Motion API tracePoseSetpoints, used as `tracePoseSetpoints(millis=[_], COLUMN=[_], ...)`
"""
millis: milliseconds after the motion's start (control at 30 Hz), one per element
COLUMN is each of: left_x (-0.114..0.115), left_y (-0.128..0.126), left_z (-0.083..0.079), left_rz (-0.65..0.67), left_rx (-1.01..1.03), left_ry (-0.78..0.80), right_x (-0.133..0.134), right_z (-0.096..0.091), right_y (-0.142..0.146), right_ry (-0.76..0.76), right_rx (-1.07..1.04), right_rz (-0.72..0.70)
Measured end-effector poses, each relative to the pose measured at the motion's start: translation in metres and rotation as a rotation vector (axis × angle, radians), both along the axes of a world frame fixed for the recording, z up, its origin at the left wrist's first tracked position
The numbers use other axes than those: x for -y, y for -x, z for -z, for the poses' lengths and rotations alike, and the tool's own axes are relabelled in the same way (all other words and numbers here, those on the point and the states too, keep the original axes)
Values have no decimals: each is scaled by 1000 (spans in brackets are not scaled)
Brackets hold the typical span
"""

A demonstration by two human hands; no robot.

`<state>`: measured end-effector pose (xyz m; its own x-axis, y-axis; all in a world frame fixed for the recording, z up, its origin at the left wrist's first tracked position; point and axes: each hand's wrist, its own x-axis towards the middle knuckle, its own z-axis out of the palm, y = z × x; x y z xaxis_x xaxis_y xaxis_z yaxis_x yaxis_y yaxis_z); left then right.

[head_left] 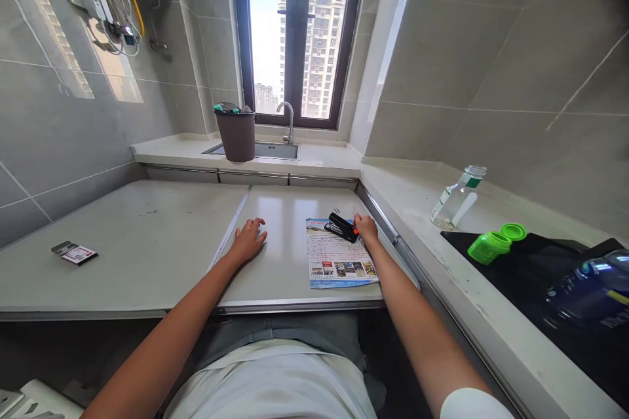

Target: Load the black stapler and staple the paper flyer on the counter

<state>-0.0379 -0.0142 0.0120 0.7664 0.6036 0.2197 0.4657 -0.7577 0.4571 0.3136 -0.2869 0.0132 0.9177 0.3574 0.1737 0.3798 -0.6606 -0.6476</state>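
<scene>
My right hand [366,229] has its fingers closed around the rear end of a black stapler [341,228]. The stapler lies over the upper part of a printed leaflet [339,255], its jaws apart and pointing left. The leaflet rests flat on the white table panel and has text, small photos and a blue lower edge. Just beyond the stapler are small thin dark marks [337,211], too small to name. To the left, my left hand [249,240] rests on the panel with its fingers apart and nothing in them.
A small packet [75,253] lies at the far left of the table [147,236]. A brown bin [236,137] stands by the sink [276,150]. On the right counter are a glass bottle [455,200], an open green container [489,247] and a blue bottle [592,288].
</scene>
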Motion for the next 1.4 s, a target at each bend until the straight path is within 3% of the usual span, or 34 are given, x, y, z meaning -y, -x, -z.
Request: tracePoseSetpoints(millis=[467, 1400], left_x=[0, 6], left_y=[0, 2], left_z=[-2, -8], left_rz=[9, 19], left_rx=[-60, -92], left_ry=[-51, -72], right_x=[-1, 0], right_z=[-2, -4], right_y=[3, 5], right_ry=[146, 208], right_rx=[25, 57], right_rz=[-7, -21])
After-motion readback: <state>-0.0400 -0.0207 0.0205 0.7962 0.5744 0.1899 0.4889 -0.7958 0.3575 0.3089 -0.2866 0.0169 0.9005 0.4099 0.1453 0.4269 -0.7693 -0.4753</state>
